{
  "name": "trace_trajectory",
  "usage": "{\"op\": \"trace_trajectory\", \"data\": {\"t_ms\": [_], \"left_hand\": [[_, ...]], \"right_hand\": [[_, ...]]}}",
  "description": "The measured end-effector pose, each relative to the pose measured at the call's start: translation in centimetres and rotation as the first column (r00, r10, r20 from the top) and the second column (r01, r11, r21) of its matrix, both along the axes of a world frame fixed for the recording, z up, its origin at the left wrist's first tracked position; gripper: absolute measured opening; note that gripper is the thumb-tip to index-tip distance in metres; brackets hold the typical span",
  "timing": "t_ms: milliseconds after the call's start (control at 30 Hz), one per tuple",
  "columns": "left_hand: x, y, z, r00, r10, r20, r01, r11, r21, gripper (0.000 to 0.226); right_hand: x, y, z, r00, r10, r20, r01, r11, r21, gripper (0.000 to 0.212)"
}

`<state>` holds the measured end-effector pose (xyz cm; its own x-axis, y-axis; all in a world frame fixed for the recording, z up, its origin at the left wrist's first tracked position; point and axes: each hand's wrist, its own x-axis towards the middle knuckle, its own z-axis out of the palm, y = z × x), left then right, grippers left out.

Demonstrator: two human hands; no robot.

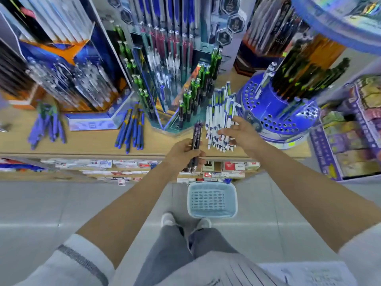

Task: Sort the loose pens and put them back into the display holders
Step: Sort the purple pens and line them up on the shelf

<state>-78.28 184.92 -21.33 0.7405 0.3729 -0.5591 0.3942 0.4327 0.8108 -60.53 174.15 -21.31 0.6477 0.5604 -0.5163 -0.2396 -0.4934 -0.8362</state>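
- Pens in a dark purple bundle (195, 137) are in the left hand (182, 154). Its fingers are curled tight round their middle, and it hangs over the front edge of the wooden shelf (82, 143).
- From my feed, the left forearm reaches straight forward, wrist level.
- The right hand (242, 133) stretches over the heap of white pens (218, 118) on the shelf, fingers straight and spread, holding nothing. I can't tell whether the fingertips touch them.
- The white heap lies between the centre display stand (165, 120) and the round blue holder (274, 112).
- Loose blue pens (129, 129) and violet pens (47, 124) lie further left on the shelf.
- A pale blue basket (212, 200) stands on the floor below.
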Motion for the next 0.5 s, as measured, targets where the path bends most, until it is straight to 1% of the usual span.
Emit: {"op": "trace_trajectory", "data": {"t_ms": [133, 267, 367, 500], "left_hand": [[0.8, -0.3, -0.1, 1.0, 0.01, -0.012, -0.009, 1.0, 0.019, 0.021], [1.6, -0.1, -0.3, 1.0, 0.024, -0.013, -0.024, 1.0, 0.02, 0.022], [1.8, 0.0, -0.1, 1.0, 0.028, -0.004, -0.028, 1.0, 0.001, 0.022], [2.0, 0.4, -0.3, 0.999, 0.041, -0.004, -0.041, 0.999, -0.015, 0.022]], "right_hand": [[1.6, 0.3, -0.4, 1.0, 0.011, 0.019, -0.011, 1.0, 0.006, 0.07], [2.9, 1.3, -0.2, 0.993, 0.01, 0.121, -0.012, 1.0, 0.017, 0.062], [3.6, 2.1, 0.0, 0.989, -0.006, 0.151, 0.0, 0.999, 0.041, 0.062], [3.7, 2.6, -0.9, 0.979, -0.006, 0.204, 0.01, 1.0, -0.019, 0.059]]}}
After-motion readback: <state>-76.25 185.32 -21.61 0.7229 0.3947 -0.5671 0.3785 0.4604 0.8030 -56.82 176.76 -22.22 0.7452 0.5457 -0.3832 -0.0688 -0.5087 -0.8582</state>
